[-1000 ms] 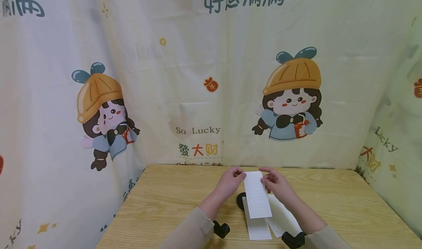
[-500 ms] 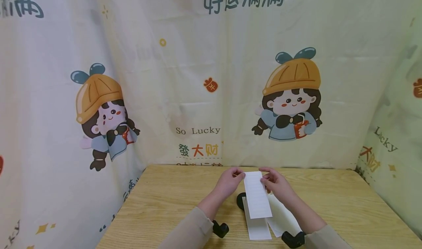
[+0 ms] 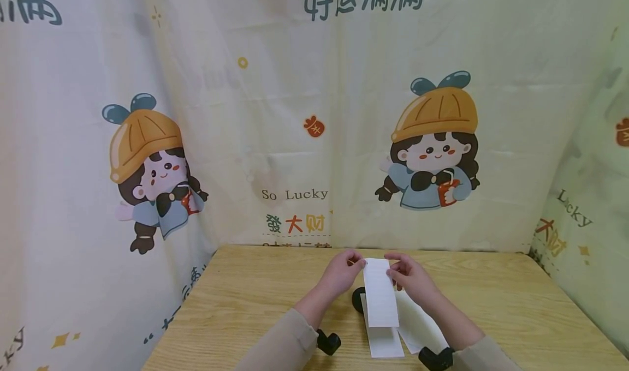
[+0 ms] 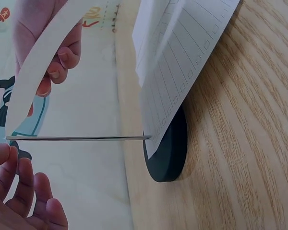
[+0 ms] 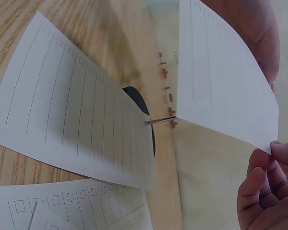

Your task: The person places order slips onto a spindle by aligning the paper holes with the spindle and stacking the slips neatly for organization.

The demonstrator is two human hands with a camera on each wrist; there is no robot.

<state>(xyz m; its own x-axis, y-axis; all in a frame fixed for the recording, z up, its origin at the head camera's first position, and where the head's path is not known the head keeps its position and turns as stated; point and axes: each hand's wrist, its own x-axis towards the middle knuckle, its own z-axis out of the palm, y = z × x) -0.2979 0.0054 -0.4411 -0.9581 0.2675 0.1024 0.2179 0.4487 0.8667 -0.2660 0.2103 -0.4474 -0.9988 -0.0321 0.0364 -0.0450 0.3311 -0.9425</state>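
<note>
In the head view my left hand (image 3: pixel 340 274) and right hand (image 3: pixel 415 279) pinch opposite upper corners of a white ruled paper slip (image 3: pixel 381 294). Below stands a paper spike with a round black base (image 4: pixel 169 160) and an upright thin metal rod (image 4: pixel 86 138). The held slip meets the rod's tip; I cannot tell whether it is pierced. Another slip with lines and small boxes (image 5: pixel 77 110) is stuck on the rod low down, close to the base. In the right wrist view, my right thumb and forefinger hold the slip's corner, other fingers curled.
More ruled slips (image 5: pixel 86 203) spread out beside the spike, to the right in the head view (image 3: pixel 420 322). Wood-grained table (image 3: pixel 245 300) lies around them, with a printed curtain (image 3: pixel 275 114) behind. Black wrist devices (image 3: pixel 328 342) sit by both sleeves.
The held slip's lower end has swung left and now hangs straighter, its top edge slightly lower. My right fingers have shifted a little down and left; the left hand stays put.
</note>
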